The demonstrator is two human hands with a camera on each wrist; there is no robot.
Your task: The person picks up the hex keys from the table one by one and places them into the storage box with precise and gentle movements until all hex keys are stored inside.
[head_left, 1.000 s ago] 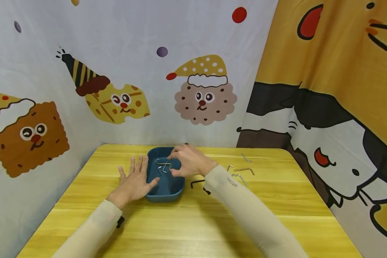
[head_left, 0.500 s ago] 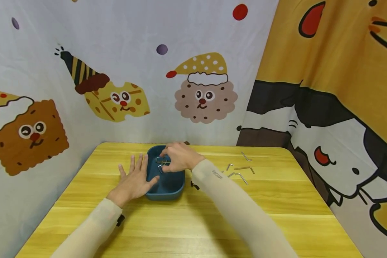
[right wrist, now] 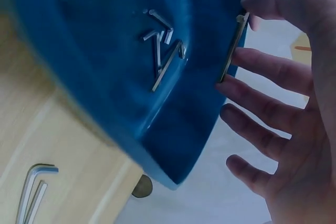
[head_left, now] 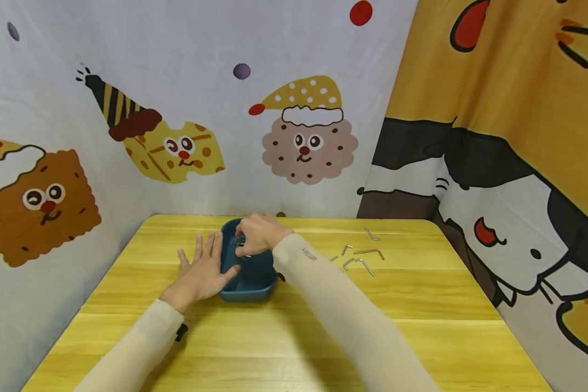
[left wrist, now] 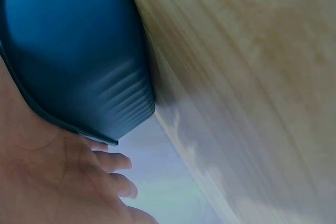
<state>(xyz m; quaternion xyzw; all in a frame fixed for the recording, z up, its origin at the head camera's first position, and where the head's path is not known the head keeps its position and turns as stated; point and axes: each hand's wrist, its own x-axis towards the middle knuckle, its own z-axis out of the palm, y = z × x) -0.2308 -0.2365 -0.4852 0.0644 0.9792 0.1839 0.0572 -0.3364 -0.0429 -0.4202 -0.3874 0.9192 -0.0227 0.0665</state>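
My right hand (head_left: pixel 263 235) is over the far part of a blue plastic box (head_left: pixel 247 296). In the right wrist view, the thumb and fingertips pinch a hex key (right wrist: pixel 234 48), while the other fingers are spread. Several more hex keys (right wrist: pixel 167 67) lie on the box floor; in the head view my hand mostly hides them. My left hand (head_left: pixel 201 271) lies along the box's left side, fingers extended and thumb over the rim. The left wrist view shows its palm against the edge of the box (left wrist: pixel 79 51).
Several loose hex keys (head_left: pixel 368 251) lie scattered on the wooden table (head_left: pixel 255 348), right of the box. A printed cartoon curtain (head_left: pixel 201 81) hangs close behind the table's far edge. My right forearm crosses the table just right of the box.
My right hand has moved left and slightly away from me inside the box. A black hex key right of the box is now hidden by the forearm. My left hand has stayed put.
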